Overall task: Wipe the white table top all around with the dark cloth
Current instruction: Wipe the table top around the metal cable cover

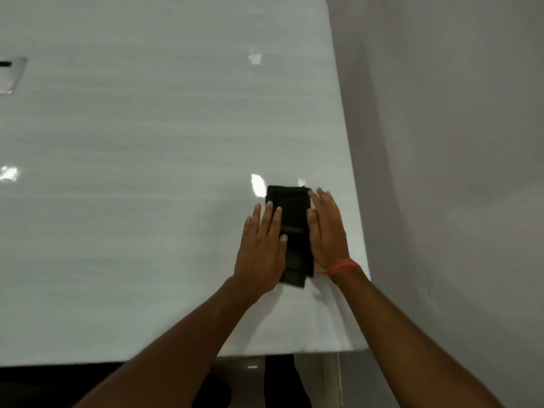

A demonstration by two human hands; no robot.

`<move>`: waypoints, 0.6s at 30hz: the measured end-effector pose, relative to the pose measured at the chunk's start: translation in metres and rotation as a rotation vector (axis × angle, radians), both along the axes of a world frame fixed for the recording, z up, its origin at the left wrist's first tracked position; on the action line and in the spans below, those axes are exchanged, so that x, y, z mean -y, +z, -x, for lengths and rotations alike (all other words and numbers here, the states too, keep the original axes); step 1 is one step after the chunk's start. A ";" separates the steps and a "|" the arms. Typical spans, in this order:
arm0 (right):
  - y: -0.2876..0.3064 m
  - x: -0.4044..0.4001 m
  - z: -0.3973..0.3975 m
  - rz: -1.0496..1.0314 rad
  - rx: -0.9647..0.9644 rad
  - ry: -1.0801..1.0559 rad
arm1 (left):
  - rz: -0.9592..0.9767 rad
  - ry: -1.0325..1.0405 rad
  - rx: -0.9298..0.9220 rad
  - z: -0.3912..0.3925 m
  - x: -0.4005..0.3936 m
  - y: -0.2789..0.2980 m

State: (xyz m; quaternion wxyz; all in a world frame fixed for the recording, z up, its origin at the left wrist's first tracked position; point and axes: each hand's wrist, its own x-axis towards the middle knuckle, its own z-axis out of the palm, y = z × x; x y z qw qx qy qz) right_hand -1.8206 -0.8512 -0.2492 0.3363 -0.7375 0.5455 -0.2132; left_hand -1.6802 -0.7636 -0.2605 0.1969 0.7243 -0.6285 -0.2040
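A dark cloth (293,213), folded into a narrow strip, lies on the glossy white table top (147,172) near its right edge. My left hand (262,248) lies flat with straight fingers over the cloth's left side. My right hand (326,228) lies flat along the cloth's right side, fingers straight, thumb touching the fabric. A red thread is tied round the right wrist. The cloth's middle shows between the two hands.
The table's right edge (350,172) runs close to a pale wall (441,142). Its near edge (176,359) lies just below my forearms. A cut-out panel (11,75) sits in the table at far left. Dark floor shows below the table.
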 end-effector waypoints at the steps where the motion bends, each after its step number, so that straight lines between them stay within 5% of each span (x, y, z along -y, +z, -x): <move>1: 0.002 0.010 0.013 -0.005 0.076 -0.091 | -0.021 -0.021 0.076 0.009 0.013 -0.009; 6: 0.010 0.079 0.053 -0.002 0.258 -0.270 | 0.003 0.043 0.230 0.046 0.087 -0.023; 18: -0.005 0.207 0.059 0.032 0.426 -0.346 | -0.003 0.007 0.273 0.079 0.310 -0.022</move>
